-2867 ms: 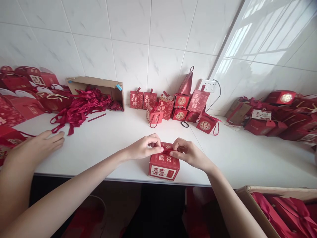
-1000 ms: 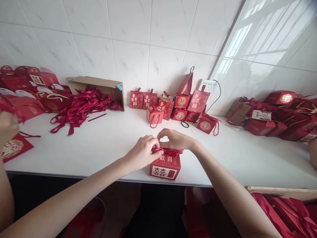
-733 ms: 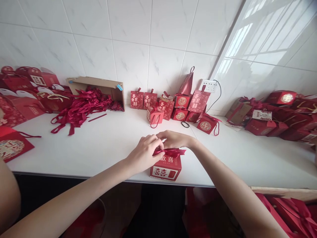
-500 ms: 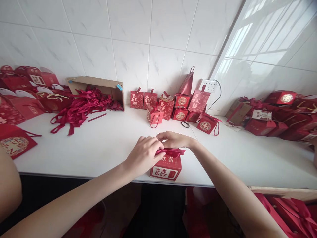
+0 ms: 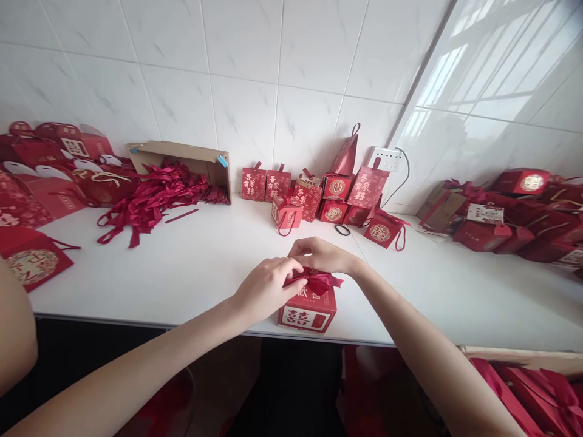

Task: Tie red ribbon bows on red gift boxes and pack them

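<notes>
A small red gift box (image 5: 308, 312) with white and gold characters stands at the near edge of the white table (image 5: 200, 267). A dark red ribbon (image 5: 319, 281) lies bunched in a bow shape on its top. My left hand (image 5: 268, 288) pinches the ribbon from the left side. From behind the box, my right hand (image 5: 319, 255) reaches over and grips the same ribbon with its fingertips. Both hands touch each other above the box lid.
A tipped cardboard box (image 5: 182, 159) spills a heap of red ribbons (image 5: 150, 197) at back left. Several finished red boxes (image 5: 328, 194) cluster by the wall near a socket (image 5: 385, 159). Another person's arm (image 5: 16, 331) shows at far left. More red boxes (image 5: 510, 218) lie at right.
The ribbon on the box has gone from two loose ends to a gathered bow. My right hand moved behind the box. The other person's hand has withdrawn from the table at the left.
</notes>
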